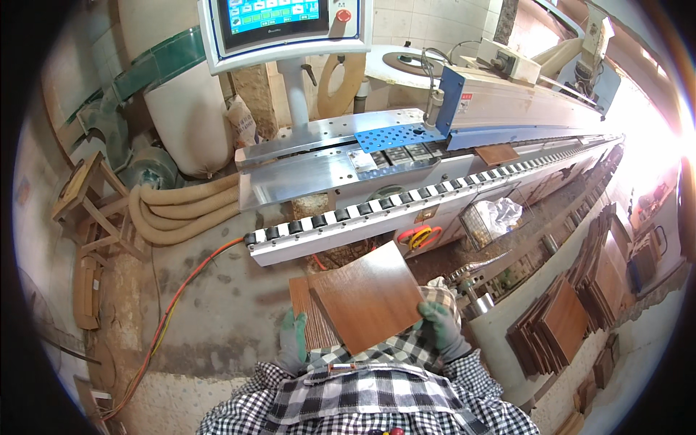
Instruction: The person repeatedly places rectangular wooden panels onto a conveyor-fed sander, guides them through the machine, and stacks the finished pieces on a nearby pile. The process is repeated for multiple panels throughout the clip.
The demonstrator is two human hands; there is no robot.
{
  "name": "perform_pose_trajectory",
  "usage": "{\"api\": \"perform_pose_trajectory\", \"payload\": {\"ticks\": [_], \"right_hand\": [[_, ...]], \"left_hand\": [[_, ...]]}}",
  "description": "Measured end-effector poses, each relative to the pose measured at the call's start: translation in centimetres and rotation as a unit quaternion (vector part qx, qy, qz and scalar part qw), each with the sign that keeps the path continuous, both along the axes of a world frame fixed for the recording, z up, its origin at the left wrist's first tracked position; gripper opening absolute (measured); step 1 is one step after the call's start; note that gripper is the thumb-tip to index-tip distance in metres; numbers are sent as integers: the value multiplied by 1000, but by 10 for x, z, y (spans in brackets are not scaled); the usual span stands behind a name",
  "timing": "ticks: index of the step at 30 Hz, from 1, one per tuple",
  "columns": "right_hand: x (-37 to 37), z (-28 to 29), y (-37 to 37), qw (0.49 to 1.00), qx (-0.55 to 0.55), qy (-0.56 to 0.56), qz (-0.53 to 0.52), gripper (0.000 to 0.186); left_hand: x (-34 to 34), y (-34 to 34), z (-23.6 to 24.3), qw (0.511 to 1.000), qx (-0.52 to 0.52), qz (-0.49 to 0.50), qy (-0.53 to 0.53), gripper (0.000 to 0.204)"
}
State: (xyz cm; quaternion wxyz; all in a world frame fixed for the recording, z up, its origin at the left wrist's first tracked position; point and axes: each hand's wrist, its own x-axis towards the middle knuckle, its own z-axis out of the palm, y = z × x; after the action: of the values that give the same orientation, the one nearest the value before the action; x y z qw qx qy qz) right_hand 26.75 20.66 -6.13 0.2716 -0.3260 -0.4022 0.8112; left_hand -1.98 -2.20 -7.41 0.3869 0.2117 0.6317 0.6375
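Note:
Two brown wood-grain panels are in front of my body, fanned so that one overlaps the other. My left hand (pixel 293 339), in a grey and green work glove, grips the left edge of the lower panel (pixel 310 315), which is mostly covered. The smoother upper panel (pixel 373 293) lies tilted across it. My right hand (pixel 441 330), gloved alike, is closed on the upper panel's right corner. Beyond the panels runs a long conveyor rail (pixel 362 212) with black and white rollers. A further brown panel (pixel 497 154) sits in the machine behind that rail.
A control screen (pixel 272 18) with a red button (pixel 343 15) stands over the machine bed. Stacked brown panels (pixel 554 326) lean at my right. Orange scissors (pixel 419 236) hang below the rail. Tan hoses (pixel 188 212) and an orange cable (pixel 190 281) cross the left side near a wooden stool (pixel 87 196).

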Motion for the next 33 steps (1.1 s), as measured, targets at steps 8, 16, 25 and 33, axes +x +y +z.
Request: {"api": "perform_pose_trajectory", "payload": {"ticks": [8, 16, 25, 33], "right_hand": [[-82, 133, 69, 992, 97, 77, -9, 59], [-175, 141, 175, 981, 184, -62, -14, 41], [-217, 141, 150, 962, 269, -45, -32, 40], [-277, 145, 76, 556, 803, -215, 11, 33]], "left_hand": [[4, 2, 19, 969, -182, 2, 167, 40], [8, 10, 26, 983, -64, 63, 158, 32], [5, 16, -28, 989, 18, 139, 41, 29], [2, 10, -15, 995, -31, 82, 53, 32]]}}
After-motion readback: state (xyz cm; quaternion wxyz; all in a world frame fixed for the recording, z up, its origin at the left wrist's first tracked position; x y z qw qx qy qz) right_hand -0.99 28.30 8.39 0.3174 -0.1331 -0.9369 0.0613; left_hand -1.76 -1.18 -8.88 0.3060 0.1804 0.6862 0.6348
